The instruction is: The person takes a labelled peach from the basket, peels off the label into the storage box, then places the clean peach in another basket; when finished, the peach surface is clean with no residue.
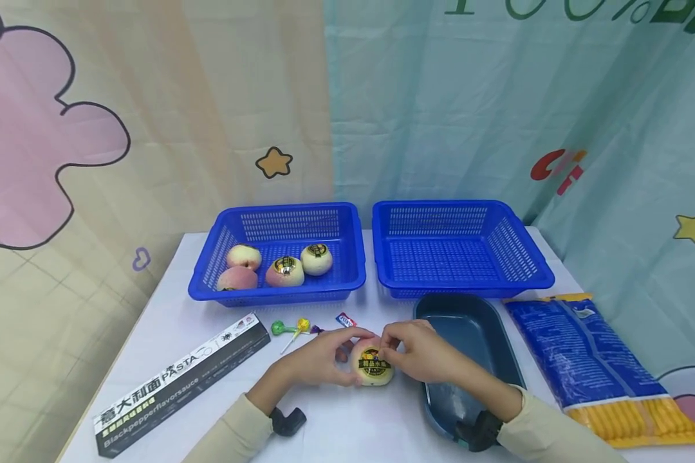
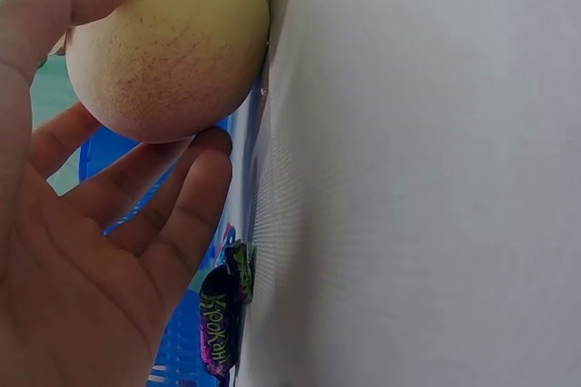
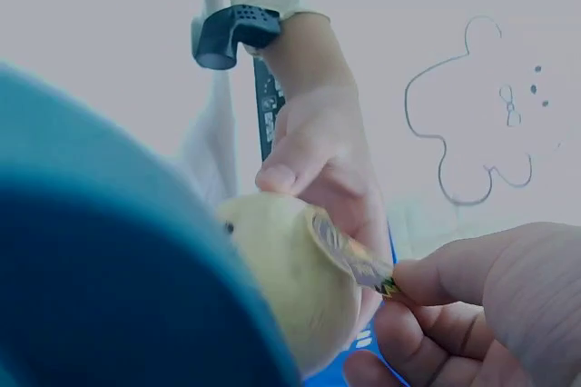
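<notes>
Label (image 3: 352,256) part-lifted off peach (image 3: 307,287) — right wrist view, not head.

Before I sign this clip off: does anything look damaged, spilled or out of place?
One thing: the label on the peach. In the right wrist view it stands partly away from the skin, its end pinched by the fingers of the right hand, so this is probably deliberate peeling, not damage. I see nothing spilled.

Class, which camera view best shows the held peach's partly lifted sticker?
The right wrist view: the sticker stands partly off the peach, pinched by the right hand. The head view shows its printed front; the left wrist view, at most a sliver.
</notes>
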`<move>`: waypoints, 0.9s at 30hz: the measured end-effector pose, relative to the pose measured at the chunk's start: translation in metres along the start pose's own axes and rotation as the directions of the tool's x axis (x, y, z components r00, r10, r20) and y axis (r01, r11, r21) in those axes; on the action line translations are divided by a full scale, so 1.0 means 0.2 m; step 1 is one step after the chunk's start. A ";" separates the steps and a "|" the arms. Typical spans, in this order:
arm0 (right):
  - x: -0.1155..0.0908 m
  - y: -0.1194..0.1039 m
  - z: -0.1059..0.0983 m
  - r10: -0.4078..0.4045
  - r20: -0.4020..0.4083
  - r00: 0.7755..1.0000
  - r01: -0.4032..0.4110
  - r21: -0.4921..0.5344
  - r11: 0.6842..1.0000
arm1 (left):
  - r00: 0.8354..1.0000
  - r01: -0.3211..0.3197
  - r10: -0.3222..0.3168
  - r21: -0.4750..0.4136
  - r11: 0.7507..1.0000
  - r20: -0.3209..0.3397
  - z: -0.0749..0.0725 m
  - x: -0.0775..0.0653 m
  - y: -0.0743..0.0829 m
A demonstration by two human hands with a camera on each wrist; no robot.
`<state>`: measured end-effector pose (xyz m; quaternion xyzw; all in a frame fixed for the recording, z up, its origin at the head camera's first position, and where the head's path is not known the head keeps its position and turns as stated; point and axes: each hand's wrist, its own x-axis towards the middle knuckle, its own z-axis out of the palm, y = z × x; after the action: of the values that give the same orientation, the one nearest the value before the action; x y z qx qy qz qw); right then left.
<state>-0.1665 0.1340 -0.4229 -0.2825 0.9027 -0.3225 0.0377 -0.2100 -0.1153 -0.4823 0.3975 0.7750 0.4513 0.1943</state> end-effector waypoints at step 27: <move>-0.09 0.48 -0.36 0.251 0.096 0.963 -0.257 0.046 0.965 | 1.000 -0.006 0.006 0.009 1.000 -0.027 0.01 0.00 -0.03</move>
<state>-0.2167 0.2447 -0.4262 -0.1773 0.9191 -0.3282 0.1273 -0.2100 -0.1160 -0.4879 0.3945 0.7783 0.4538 0.1806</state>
